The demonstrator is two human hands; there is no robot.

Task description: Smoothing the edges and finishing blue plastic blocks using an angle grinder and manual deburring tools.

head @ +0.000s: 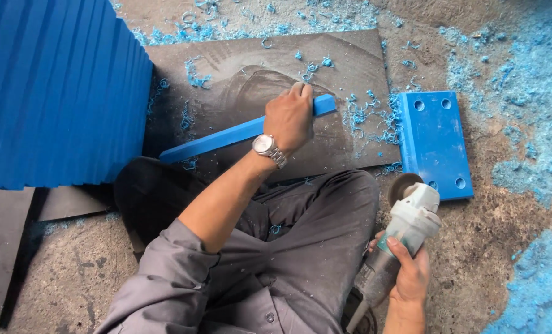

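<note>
Left hand (290, 117) clamps its fingers over the long blue strip (239, 133) lying flat on the dark mat (344, 68), right hand (410, 272) grips the angle grinder (406, 226) clear of it, so pinning the strip firmly looks wise before the disc meets plastic.

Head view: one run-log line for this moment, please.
left hand: grip on blue strip, flat on dark mat | right hand: holds angle grinder, off work | drilled blue plate beside

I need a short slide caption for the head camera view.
Left hand grips a blue strip while right hand holds an angle grinder.
</note>
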